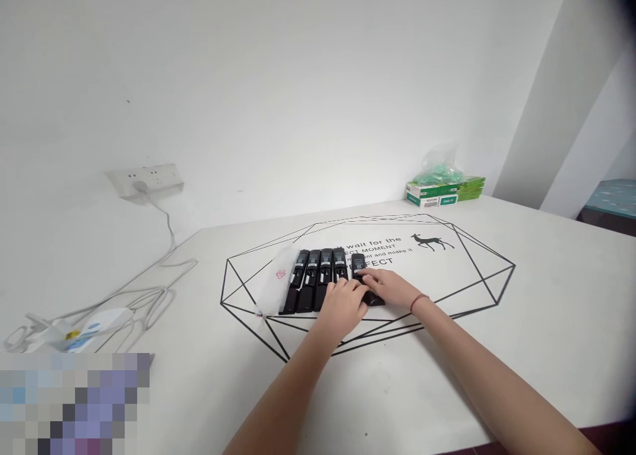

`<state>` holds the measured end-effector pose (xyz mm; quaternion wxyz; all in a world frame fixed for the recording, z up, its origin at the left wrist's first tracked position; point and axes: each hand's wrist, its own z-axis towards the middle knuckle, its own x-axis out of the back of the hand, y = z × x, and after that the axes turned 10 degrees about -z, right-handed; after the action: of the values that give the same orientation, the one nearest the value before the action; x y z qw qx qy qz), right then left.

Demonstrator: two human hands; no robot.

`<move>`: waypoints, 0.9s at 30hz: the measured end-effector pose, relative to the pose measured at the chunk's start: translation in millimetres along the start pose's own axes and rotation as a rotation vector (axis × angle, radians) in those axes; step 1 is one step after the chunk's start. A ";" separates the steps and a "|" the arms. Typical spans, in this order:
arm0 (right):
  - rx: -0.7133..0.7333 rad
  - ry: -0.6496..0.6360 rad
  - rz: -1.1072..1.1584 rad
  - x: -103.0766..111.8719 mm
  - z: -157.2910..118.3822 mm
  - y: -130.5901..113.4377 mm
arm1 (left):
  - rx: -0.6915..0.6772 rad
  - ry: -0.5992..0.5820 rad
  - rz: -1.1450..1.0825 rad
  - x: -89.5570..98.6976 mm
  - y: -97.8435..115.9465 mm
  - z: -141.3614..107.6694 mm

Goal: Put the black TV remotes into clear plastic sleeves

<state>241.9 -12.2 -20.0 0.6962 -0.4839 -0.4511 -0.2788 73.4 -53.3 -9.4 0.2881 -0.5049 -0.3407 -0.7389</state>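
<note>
A black remote control [358, 263] lies back side up on the white table, apart from the others. My right hand [393, 287] reaches over it from the right, fingers curled against its casing. From the left, my left hand [344, 304] has bent fingers at its middle, touching it. Both hands cover much of its lower part. Just left of my left hand, several more black remote controls [312, 269] lie side by side in a row, with what look like uncovered battery bays. A translucent plastic bag [275, 283] lies flat along the row's left side.
Green and white boxes [431, 191] with a clear plastic bag [441, 167] on top stand at the back right. Grey cables [159, 289] run across the table's left side from a wall socket strip [149, 178]. Black lines and lettering mark the tabletop [447, 369].
</note>
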 end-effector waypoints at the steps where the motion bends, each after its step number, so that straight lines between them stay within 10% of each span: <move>1: 0.036 -0.016 -0.002 -0.2 -0.2 1.2 | 0.001 -0.011 -0.006 3.5 1.5 -0.7; 27: 0.168 0.071 -0.264 -17.3 9.5 9.5 | 0.252 -0.451 -0.068 29.0 20.4 -14.4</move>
<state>238.8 -0.7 -38.3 0.7069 -0.3505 -0.5076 -0.3460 71.9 -79.4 18.5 0.2405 -0.6054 -0.5022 -0.5687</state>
